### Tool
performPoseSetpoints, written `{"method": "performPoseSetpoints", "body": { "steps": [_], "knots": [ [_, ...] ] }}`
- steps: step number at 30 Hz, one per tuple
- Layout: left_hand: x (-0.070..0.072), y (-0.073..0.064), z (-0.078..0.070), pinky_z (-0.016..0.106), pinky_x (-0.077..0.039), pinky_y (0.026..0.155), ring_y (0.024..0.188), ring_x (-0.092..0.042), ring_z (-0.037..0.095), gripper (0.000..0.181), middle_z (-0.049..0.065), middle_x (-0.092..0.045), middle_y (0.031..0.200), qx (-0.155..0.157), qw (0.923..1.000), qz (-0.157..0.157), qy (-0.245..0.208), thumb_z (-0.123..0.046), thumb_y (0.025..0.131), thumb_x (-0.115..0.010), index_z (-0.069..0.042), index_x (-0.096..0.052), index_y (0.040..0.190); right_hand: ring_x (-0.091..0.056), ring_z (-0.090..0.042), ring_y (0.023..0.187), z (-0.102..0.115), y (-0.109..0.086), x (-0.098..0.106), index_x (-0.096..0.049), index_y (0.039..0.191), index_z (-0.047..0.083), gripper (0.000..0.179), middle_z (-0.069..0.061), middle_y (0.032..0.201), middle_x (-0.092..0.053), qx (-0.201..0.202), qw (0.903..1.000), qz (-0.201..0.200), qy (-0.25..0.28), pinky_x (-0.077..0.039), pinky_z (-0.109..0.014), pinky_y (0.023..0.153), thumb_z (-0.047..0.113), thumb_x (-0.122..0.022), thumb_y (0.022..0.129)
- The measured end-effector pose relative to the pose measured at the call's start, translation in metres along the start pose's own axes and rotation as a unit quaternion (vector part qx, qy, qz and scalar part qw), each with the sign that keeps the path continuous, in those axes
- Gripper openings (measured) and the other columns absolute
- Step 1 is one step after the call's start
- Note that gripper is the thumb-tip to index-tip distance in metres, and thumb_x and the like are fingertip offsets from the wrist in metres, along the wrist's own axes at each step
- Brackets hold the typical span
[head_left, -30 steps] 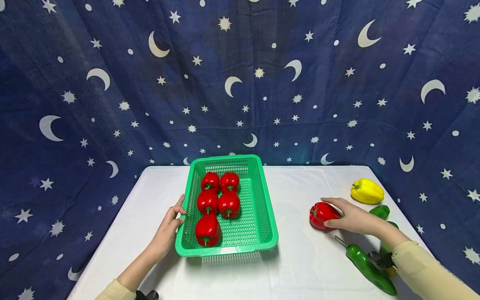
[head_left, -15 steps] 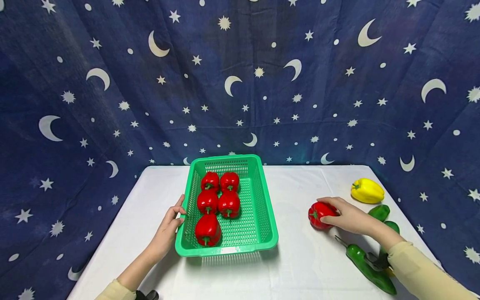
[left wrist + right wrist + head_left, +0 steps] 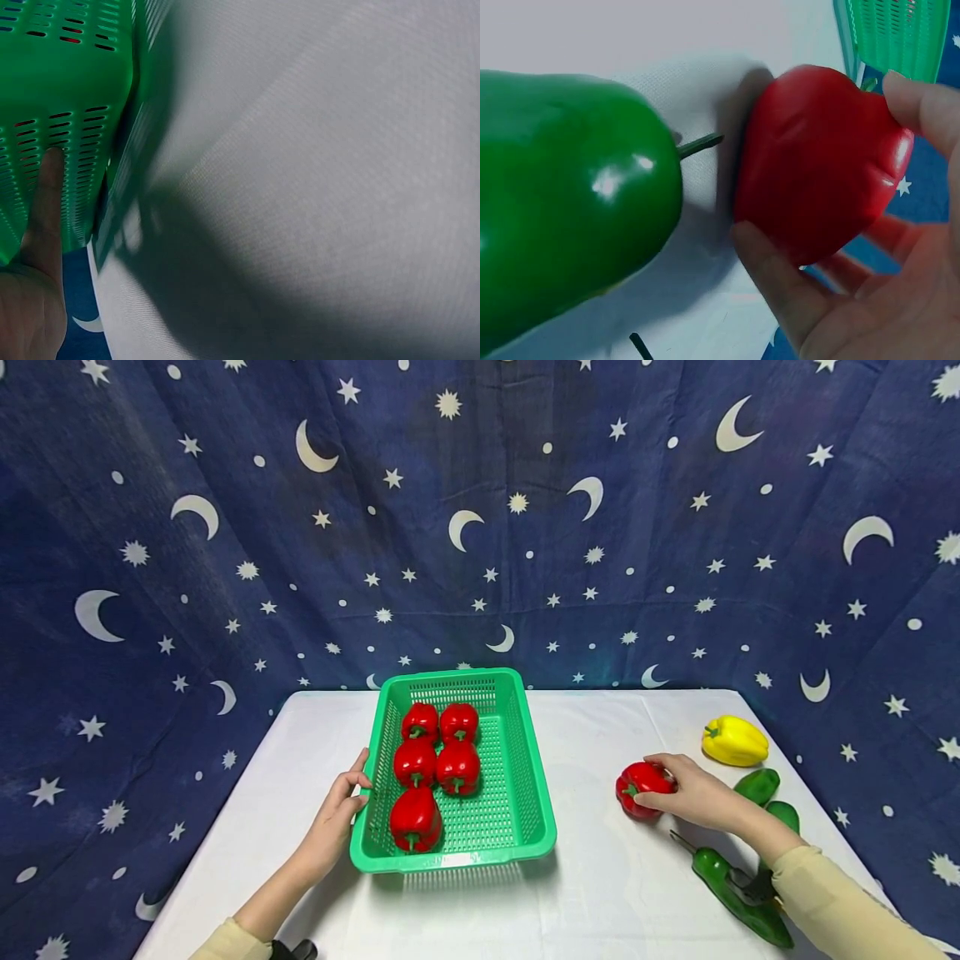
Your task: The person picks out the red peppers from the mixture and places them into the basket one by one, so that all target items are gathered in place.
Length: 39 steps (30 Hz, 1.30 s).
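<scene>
In the head view my left hand (image 3: 330,827) holds the left rim of a green plastic basket (image 3: 498,793). One digit lies against the basket's slotted outer wall (image 3: 75,157) in the left wrist view. Several red bell peppers (image 3: 416,821) sit in the basket's left and middle part. My right hand (image 3: 697,793) grips another red bell pepper (image 3: 632,779) on the table's right side. Its thumb and fingers lie on opposite sides of this pepper in the right wrist view, with the stem end partly hidden. A long green pepper (image 3: 577,195) looms beside it there.
A yellow bell pepper (image 3: 735,742) lies at the back right. Green peppers (image 3: 759,786) lie near my right forearm, and a long green pepper (image 3: 738,893) sits partly under the wrist camera. A starry blue curtain (image 3: 480,527) surrounds the white table (image 3: 592,893).
My right hand has closed further around the red bell pepper, which has shifted and turned slightly to the left. The left hand and the basket have stayed put.
</scene>
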<state>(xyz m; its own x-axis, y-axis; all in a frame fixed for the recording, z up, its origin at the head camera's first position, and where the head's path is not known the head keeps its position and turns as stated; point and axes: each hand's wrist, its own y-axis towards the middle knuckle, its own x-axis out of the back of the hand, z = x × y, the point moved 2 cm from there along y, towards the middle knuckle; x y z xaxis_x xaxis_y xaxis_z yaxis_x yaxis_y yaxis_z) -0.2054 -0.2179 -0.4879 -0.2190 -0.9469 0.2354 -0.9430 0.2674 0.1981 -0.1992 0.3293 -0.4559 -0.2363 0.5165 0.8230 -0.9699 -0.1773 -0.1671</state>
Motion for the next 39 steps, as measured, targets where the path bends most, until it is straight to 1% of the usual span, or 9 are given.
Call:
{"method": "performPoseSetpoints", "body": {
  "steps": [4, 7, 9, 15, 19, 24, 30, 33, 39],
  "knots": [
    [0.001, 0.000, 0.000, 0.024, -0.018, 0.113, 0.156, -0.003, 0.035, 0.017, 0.008, -0.011, 0.171, 0.000, 1.0000, 0.000, 0.001, 0.001, 0.102, -0.032, 0.000, -0.042, 0.115, -0.053, -0.040, 0.118, 0.001, -0.002, 0.001, -0.043, 0.151, 0.004, 0.078, -0.028, 0.142, -0.046, 0.029, 0.9986, 0.028, 0.033, -0.054, -0.053, 0.089, 0.036, -0.077, 0.088],
    [0.001, -0.001, 0.000, 0.021, -0.019, 0.113, 0.156, -0.003, 0.035, 0.017, 0.008, -0.011, 0.171, -0.001, 1.0000, 0.001, 0.001, 0.001, 0.102, -0.031, 0.000, -0.042, 0.115, -0.051, -0.041, 0.120, 0.001, -0.002, -0.001, -0.042, 0.153, 0.007, 0.078, -0.028, 0.145, -0.043, 0.044, 0.9970, 0.043, 0.046, -0.055, -0.052, 0.088, 0.027, -0.078, 0.086],
    [0.001, -0.001, 0.000, 0.018, -0.019, 0.111, 0.156, -0.002, 0.036, 0.017, 0.008, -0.011, 0.171, -0.003, 1.0000, 0.002, 0.002, 0.001, 0.102, -0.032, 0.000, -0.042, 0.115, -0.050, -0.041, 0.120, 0.000, -0.001, -0.003, -0.040, 0.154, 0.007, 0.081, -0.027, 0.146, -0.043, 0.040, 0.9973, 0.044, 0.043, -0.055, -0.052, 0.088, 0.028, -0.078, 0.085],
    [0.001, -0.001, 0.001, 0.016, -0.020, 0.110, 0.156, -0.003, 0.036, 0.017, 0.008, -0.011, 0.171, -0.002, 1.0000, 0.001, -0.001, 0.001, 0.102, -0.032, 0.000, -0.042, 0.116, -0.051, -0.043, 0.122, 0.000, 0.000, -0.006, -0.033, 0.155, 0.004, 0.092, -0.028, 0.145, -0.043, 0.016, 0.9985, 0.038, 0.037, -0.051, -0.057, 0.093, 0.036, -0.079, 0.083],
    [0.001, -0.001, 0.001, 0.016, -0.020, 0.110, 0.156, -0.003, 0.035, 0.018, 0.008, -0.011, 0.171, -0.002, 1.0000, -0.001, -0.001, 0.001, 0.102, -0.032, 0.000, -0.042, 0.116, -0.052, -0.044, 0.121, 0.001, 0.000, -0.009, -0.033, 0.155, 0.002, 0.092, -0.029, 0.144, -0.044, 0.006, 0.9991, 0.031, 0.030, -0.051, -0.058, 0.093, 0.037, -0.079, 0.083],
    [0.001, -0.001, 0.001, 0.015, -0.022, 0.109, 0.155, -0.003, 0.036, 0.018, 0.009, -0.011, 0.171, -0.006, 1.0000, -0.001, -0.003, 0.002, 0.102, -0.031, 0.001, -0.042, 0.116, -0.053, -0.046, 0.119, 0.001, 0.001, -0.011, -0.035, 0.153, 0.000, 0.088, -0.030, 0.141, -0.045, 0.004, 0.9993, 0.027, 0.025, -0.052, -0.058, 0.091, 0.033, -0.079, 0.084],
    [0.001, -0.001, 0.001, 0.012, -0.022, 0.107, 0.155, -0.002, 0.038, 0.018, 0.010, -0.011, 0.171, -0.009, 1.0000, 0.002, -0.004, 0.002, 0.102, -0.032, 0.001, -0.042, 0.116, -0.054, -0.042, 0.117, 0.001, 0.004, -0.013, -0.037, 0.152, 0.000, 0.084, -0.028, 0.140, -0.046, 0.000, 0.9994, 0.022, 0.028, -0.053, -0.055, 0.090, 0.027, -0.078, 0.083],
    [0.001, 0.000, 0.001, 0.012, -0.023, 0.107, 0.155, -0.002, 0.037, 0.017, 0.009, -0.011, 0.171, -0.007, 1.0000, 0.002, -0.001, 0.001, 0.102, -0.032, 0.001, -0.042, 0.116, -0.055, -0.041, 0.114, 0.002, 0.004, -0.013, -0.037, 0.151, -0.001, 0.084, -0.029, 0.138, -0.047, 0.001, 0.9993, 0.021, 0.030, -0.054, -0.055, 0.088, 0.025, -0.077, 0.083],
    [0.001, 0.000, 0.001, 0.019, -0.021, 0.111, 0.156, -0.003, 0.035, 0.018, 0.007, -0.012, 0.171, -0.001, 1.0000, 0.000, 0.004, 0.001, 0.103, -0.032, 0.000, -0.043, 0.116, -0.056, -0.040, 0.112, 0.004, 0.003, -0.012, -0.037, 0.151, 0.000, 0.084, -0.029, 0.136, -0.048, 0.003, 0.9993, 0.018, 0.032, -0.054, -0.054, 0.087, 0.022, -0.078, 0.082]
  ]
}}
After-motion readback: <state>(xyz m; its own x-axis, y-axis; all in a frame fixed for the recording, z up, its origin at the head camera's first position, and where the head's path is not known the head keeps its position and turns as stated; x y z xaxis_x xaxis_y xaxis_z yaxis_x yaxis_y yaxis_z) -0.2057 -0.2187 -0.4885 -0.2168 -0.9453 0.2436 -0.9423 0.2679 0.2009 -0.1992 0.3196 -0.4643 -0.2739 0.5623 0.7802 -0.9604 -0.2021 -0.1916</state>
